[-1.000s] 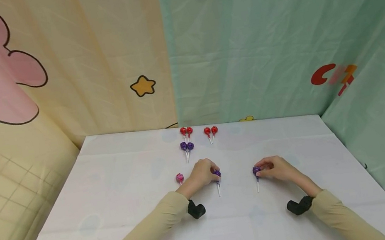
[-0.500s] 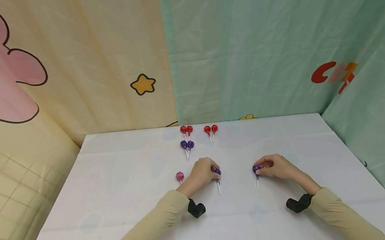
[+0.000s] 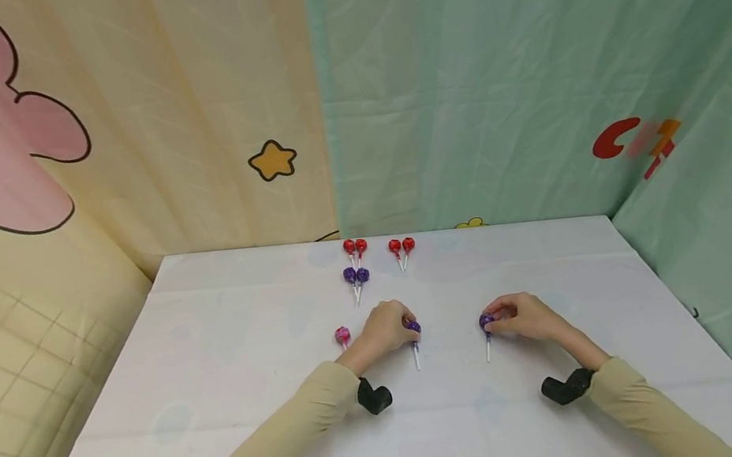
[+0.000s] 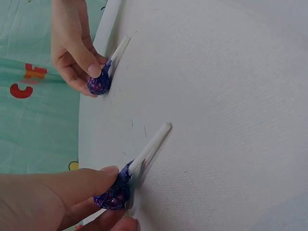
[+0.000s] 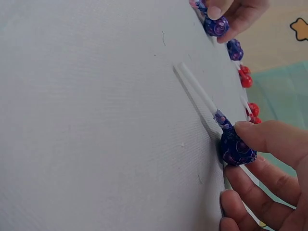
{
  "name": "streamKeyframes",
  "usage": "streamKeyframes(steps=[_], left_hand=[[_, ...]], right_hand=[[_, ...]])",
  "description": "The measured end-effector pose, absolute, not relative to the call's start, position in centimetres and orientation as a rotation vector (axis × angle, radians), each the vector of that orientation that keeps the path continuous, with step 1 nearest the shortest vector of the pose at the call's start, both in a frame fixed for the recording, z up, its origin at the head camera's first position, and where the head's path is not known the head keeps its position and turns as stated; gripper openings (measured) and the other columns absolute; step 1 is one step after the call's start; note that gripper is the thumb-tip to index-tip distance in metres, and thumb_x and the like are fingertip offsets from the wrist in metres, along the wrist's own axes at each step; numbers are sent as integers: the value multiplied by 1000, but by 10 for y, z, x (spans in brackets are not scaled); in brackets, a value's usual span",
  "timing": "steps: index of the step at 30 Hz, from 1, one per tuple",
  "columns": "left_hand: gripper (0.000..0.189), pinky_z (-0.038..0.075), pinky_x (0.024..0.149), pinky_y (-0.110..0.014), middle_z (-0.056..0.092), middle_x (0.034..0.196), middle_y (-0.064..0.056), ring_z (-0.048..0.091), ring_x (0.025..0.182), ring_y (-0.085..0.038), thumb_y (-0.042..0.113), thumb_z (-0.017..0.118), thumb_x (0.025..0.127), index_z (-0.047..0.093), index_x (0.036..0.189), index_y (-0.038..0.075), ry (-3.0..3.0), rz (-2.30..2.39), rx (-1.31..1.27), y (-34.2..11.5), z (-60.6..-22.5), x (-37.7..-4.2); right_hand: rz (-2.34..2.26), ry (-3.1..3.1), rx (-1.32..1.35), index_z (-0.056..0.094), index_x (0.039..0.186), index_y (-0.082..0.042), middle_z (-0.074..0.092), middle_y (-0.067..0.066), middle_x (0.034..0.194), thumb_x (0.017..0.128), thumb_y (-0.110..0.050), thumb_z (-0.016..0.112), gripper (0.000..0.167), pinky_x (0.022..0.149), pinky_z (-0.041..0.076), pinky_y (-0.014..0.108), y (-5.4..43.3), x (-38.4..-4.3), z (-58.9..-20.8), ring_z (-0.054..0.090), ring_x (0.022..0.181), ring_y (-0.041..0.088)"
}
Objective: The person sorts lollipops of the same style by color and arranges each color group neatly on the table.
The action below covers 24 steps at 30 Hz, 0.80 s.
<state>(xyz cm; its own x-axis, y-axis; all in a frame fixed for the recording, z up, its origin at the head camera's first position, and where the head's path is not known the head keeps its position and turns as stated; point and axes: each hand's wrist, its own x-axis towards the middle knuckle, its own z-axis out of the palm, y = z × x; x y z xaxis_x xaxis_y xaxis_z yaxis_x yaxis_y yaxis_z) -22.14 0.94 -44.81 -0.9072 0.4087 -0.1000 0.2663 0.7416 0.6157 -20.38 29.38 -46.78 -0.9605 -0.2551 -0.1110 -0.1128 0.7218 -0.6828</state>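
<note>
My left hand (image 3: 385,327) pinches a purple-wrapped lollipop (image 4: 114,196) by its candy head, thumb on one side and fingers on the other. Its white stick points toward me, close over the white table. To the right, my right hand (image 3: 522,316) holds a second purple lollipop (image 5: 237,148) the same way, its stick also pointing my way. A gap of bare tabletop separates the two lollipops. Just left of my left wrist lies a pink lollipop (image 3: 342,335), its lower part hidden behind the wrist.
Farther back on the white table (image 3: 241,304) lie two purple lollipops (image 3: 356,275) with crossed sticks. Behind them is a pair of red lollipops (image 3: 355,246), and another red pair (image 3: 401,245) lies to their right. Printed curtains (image 3: 458,86) rise behind the table's far edge.
The right hand and its lollipop have shifted very slightly left. The left hand keeps its grip in nearly the same place.
</note>
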Motion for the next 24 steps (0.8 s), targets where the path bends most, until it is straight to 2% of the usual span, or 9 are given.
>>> streamKeyframes(steps=[24], left_hand=[[26, 46, 68, -25, 71, 88, -4, 56, 74, -12, 18, 78, 79, 74, 101, 5, 2669, 1013, 520, 8, -445, -226]], right_hand=[[-1108, 2730, -296, 68, 108, -2, 68, 7, 93, 83, -25, 75, 35, 63, 44, 23, 280, -207, -466, 55, 78, 14]])
